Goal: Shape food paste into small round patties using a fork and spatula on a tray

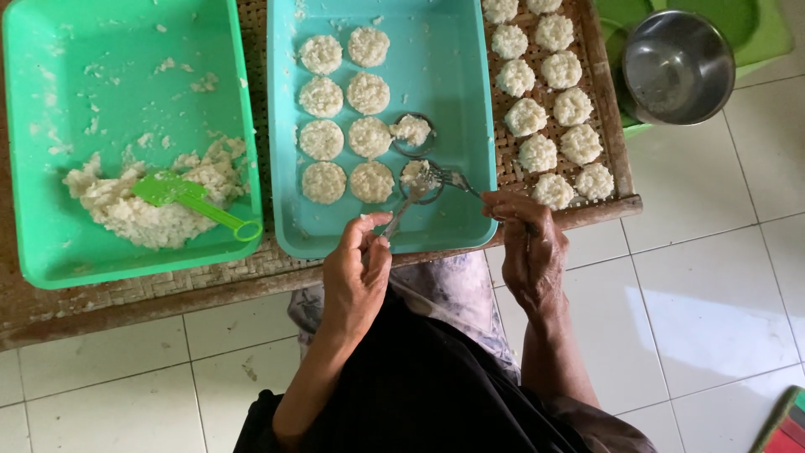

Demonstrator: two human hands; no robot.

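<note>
My left hand (356, 273) holds a metal spoon (404, 204) whose tip reaches a metal ring mould (419, 179) filled with white rice in the teal tray (470, 126). My right hand (528, 243) grips a fork (453, 179), its tines touching the same ring. A second ring (412, 132) with rice lies just above it. Several round flat rice cakes (345, 126) sit in two columns in the teal tray.
A green tray (33, 210) at left holds a heap of cooked rice (142, 205) and a green paddle (189, 199). A woven bamboo tray (616, 151) at right carries several more rice cakes (549, 101). A steel bowl (677, 67) stands at the upper right. White floor tiles lie below.
</note>
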